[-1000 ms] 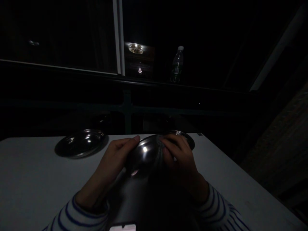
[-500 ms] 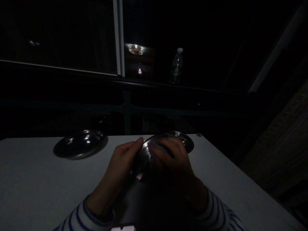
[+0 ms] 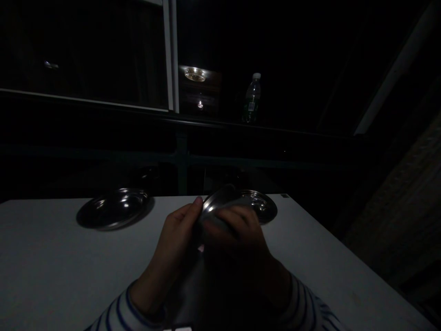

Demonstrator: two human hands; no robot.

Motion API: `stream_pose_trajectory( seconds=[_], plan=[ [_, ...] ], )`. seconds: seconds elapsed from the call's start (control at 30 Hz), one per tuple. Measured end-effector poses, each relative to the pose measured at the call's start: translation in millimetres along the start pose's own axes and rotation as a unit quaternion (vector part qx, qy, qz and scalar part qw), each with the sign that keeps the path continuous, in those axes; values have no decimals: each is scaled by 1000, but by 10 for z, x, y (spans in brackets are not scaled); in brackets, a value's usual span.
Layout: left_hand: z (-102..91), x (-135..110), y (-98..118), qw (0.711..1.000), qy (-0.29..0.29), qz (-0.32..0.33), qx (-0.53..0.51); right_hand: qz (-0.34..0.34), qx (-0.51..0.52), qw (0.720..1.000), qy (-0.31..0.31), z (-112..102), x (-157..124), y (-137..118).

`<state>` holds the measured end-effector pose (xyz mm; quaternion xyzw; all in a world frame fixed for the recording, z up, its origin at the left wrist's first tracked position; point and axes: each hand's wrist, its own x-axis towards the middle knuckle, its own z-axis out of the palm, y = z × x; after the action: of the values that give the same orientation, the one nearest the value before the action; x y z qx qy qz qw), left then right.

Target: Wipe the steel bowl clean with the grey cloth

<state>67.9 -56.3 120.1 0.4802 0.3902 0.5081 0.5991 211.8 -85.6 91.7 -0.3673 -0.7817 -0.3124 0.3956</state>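
Observation:
A shiny metal plate (image 3: 214, 201) is held up at a tilt over the middle of the table. My left hand (image 3: 176, 235) is closed around its left edge, thumb on top. My right hand (image 3: 245, 236) lies across the face of this plate, fingers bent together and smeared by motion. Something greyish shows along those fingers, too dark and blurred to name. Much of the plate's lower part is hidden by my right hand and shadow.
On the white table (image 3: 69, 271), one metal dish (image 3: 115, 209) lies at the far left and another metal dish (image 3: 263, 207) at the far right, partly behind the held plate. A plastic bottle (image 3: 252, 99) stands on the dark ledge beyond, by the window frame (image 3: 172, 55).
My right hand has moved a little left and down across the plate. The held plate has turned and now shows less of its face. My left hand keeps its grip.

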Motion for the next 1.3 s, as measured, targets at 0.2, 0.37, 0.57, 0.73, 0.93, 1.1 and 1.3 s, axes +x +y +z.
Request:
stream_pose_trajectory(
  seconds=[0.2, 0.37, 0.57, 0.73, 0.93, 1.1, 1.3],
  plan=[
    [9, -13, -8, 1000, 1, 3, -2, 27, 10, 999, 18, -24, 13, 37],
    [-11, -3, -3, 1000, -7, 2, -15, 71, 13, 997, 35, -75, 36, 165],
    [-44, 8, -3, 996, -81, 5, -45, -14, -17, 999, 28, -28, 28, 31],
    [-64, 5, 43, 990, -105, -29, -84, -27, -9, 999, 30, -21, -2, 58],
    [-73, 4, 112, 973, -101, -110, -177, -79, -11, 997, 5, 42, -48, 18],
    [-70, 27, 60, 989, -25, -87, -115, -122, -1, 992, -16, 97, -9, -95],
    [-63, 37, 28, 1000, -8, -9, -12, -119, -7, 993, 0, 84, 2, -111]
  ],
)
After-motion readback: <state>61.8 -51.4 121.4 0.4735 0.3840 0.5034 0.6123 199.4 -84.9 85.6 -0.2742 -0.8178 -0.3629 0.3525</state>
